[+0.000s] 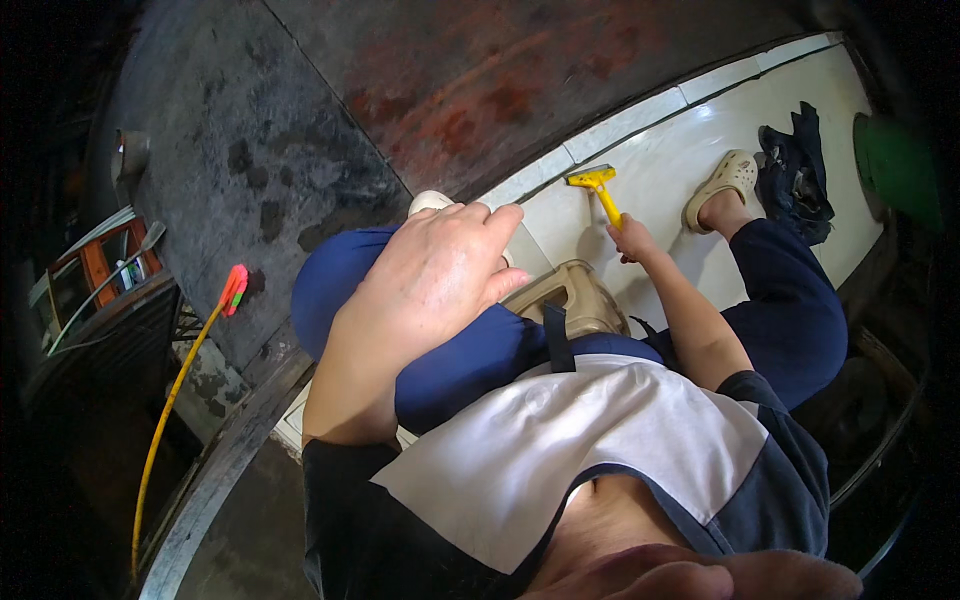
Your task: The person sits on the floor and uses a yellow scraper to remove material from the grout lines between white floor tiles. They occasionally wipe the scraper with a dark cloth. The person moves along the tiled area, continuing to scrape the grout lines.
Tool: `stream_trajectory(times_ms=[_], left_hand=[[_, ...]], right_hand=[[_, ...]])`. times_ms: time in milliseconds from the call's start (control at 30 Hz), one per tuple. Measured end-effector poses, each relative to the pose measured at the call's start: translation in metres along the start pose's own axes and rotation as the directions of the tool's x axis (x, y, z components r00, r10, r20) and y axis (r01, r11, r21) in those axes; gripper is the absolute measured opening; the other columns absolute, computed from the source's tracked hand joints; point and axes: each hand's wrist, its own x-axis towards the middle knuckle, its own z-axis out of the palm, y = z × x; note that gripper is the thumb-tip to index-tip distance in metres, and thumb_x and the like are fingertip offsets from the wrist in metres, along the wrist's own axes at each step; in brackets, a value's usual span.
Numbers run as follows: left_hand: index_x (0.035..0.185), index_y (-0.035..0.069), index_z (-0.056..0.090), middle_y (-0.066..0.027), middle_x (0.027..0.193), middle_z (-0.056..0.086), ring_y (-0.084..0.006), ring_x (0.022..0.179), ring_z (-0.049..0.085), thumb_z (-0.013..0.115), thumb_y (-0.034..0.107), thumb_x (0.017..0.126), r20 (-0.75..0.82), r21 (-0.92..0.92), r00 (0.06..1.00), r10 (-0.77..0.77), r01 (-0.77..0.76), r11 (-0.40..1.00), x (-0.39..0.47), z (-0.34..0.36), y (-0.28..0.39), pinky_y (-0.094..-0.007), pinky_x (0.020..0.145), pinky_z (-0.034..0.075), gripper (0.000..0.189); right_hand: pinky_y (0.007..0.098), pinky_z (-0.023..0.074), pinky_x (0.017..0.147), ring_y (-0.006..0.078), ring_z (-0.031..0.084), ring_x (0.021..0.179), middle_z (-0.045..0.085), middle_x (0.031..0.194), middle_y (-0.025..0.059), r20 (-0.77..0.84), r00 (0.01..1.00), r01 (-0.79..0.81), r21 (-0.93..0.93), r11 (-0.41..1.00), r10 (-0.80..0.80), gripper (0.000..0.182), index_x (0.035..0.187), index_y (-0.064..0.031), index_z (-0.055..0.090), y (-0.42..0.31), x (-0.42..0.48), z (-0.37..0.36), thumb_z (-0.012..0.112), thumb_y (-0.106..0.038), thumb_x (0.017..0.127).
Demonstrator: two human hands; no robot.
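Observation:
My right hand grips the handle of a yellow scraper. The scraper's wide head lies by the dark joint between the pale floor tiles and the white edging tiles. My left hand is over my bent left leg, palm down, with thumb and forefinger apart. Nothing shows in it, though its palm and some fingertips are hidden; whether it touches the leg I cannot tell. Between my legs a beige plastic stool with a handle opening is partly covered by my clothes.
A dark crumpled cloth lies beside my right clog. Farther right is a green container. Beyond the edging spreads dark, stained floor. At left are a yellow pole with a pink-orange end and a wooden frame.

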Motion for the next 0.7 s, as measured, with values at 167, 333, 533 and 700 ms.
stream_trajectory(times_ms=[167,333,533,700], left_hand=[[0.110,0.000,0.050,-0.0186,0.091,0.059,-0.0344,0.087,0.056,0.066,0.019,0.073,0.044,-0.025,0.999,-0.013,0.014,1.000,0.012,-0.003,-0.001,-0.0396,0.076,0.044,0.045],[0.110,0.000,0.050,-0.0184,0.091,0.058,-0.0343,0.087,0.055,0.065,0.020,0.074,0.069,-0.009,0.998,-0.012,0.013,1.000,0.022,-0.005,-0.001,-0.0400,0.076,0.044,0.044],[0.109,0.001,0.051,-0.0180,0.091,0.058,-0.0341,0.088,0.055,0.064,0.020,0.074,0.060,-0.014,0.998,0.008,-0.008,1.000,0.021,-0.007,-0.003,-0.0399,0.076,0.044,0.042],[0.110,0.001,0.051,-0.0183,0.093,0.058,-0.0340,0.089,0.056,0.065,0.021,0.074,0.071,-0.018,0.997,-0.015,0.016,1.000,0.016,-0.004,0.001,-0.0394,0.076,0.044,0.043]], right_hand=[[0.0319,0.0445,0.035,0.0216,0.056,0.041,0.057,0.068,0.0134,0.032,0.999,-0.025,0.005,1.000,0.025,0.038,0.102,0.0009,0.042,0.009,0.010,0.003,0.051,-0.033,0.087],[0.0369,0.0483,0.046,0.0261,0.059,0.050,0.060,0.075,0.0188,-0.046,0.999,0.014,-0.134,0.991,-0.021,0.043,0.101,0.0038,0.044,0.006,0.015,-0.003,0.051,-0.036,0.085],[0.0389,0.0497,0.054,0.0288,0.062,0.061,0.062,0.083,0.0216,-0.104,0.994,-0.050,-0.196,0.979,0.030,0.040,0.102,0.0035,0.048,0.018,-0.003,-0.004,0.048,-0.032,0.084],[0.0397,0.0511,0.058,0.0304,0.063,0.071,0.062,0.089,0.0222,-0.107,0.994,-0.030,-0.187,0.982,0.010,0.040,0.101,0.0044,0.050,0.001,0.005,-0.010,0.048,-0.032,0.084]])
